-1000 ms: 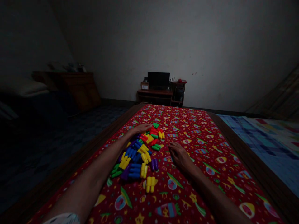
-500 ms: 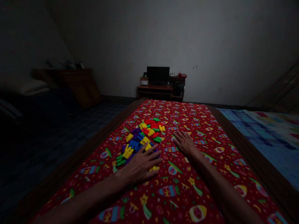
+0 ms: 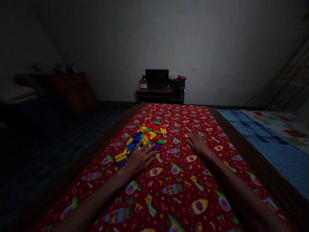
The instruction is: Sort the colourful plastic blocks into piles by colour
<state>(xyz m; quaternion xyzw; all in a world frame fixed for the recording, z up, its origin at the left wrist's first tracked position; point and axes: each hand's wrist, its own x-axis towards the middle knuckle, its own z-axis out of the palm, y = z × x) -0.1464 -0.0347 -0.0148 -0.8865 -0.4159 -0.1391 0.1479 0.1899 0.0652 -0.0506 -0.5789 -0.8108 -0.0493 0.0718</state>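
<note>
A loose pile of plastic toy pieces (image 3: 152, 134) in red, yellow, green, blue and purple lies left of the middle on a red patterned cloth (image 3: 178, 193). My left hand (image 3: 140, 158) rests with fingers spread over the near side of the pile, covering some pieces. Yellow and purple pieces show beside its wrist, and a purple piece (image 3: 157, 147) sits just past its fingertips. To the right of the pile, my right hand (image 3: 198, 144) lies flat on the cloth with fingers stretched out, apart from the pieces.
A dark monitor (image 3: 156, 78) stands on a brown desk (image 3: 154, 94) by the far wall. At the left is a wooden cabinet (image 3: 72, 93). Blue checked bedding (image 3: 256, 129) spreads along the right, beyond the table's brown edge (image 3: 231, 138).
My left hand has moved forward against the pile, and the near pieces have shifted away and gathered closer. My right hand has slid slightly right. The camera view has turned a little right.
</note>
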